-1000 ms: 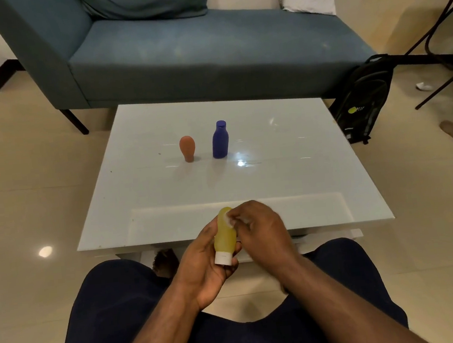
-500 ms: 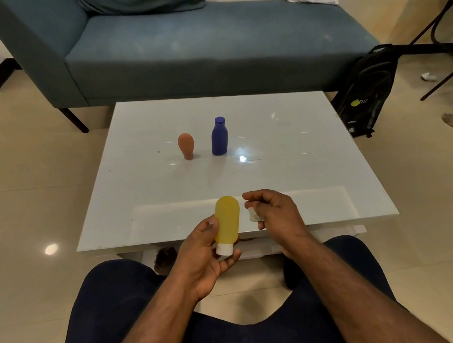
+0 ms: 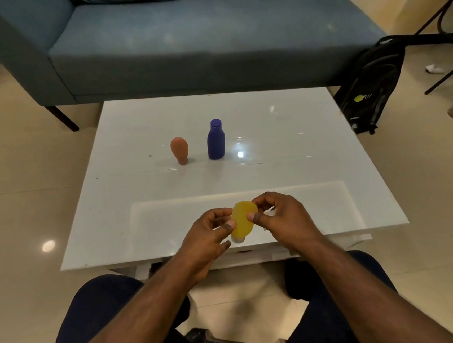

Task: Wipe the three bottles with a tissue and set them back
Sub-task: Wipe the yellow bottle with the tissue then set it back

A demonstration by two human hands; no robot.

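A yellow squeeze bottle with a white cap pointing down is held over the near edge of the white table. My left hand grips its left side with thumb and fingers. My right hand pinches its rounded top end between thumb and forefinger. The tissue does not show clearly; it may be tucked inside my right hand. An orange bottle and a dark blue bottle stand upright side by side mid-table, well beyond both hands.
A blue sofa runs behind the table. A black backpack leans on the floor at the right, near dark chair legs. My knees sit under the table's near edge.
My right hand, apart from the yellow bottle half a second ago, has closed onto its top. Both hands have carried the bottle slightly forward over the table edge.
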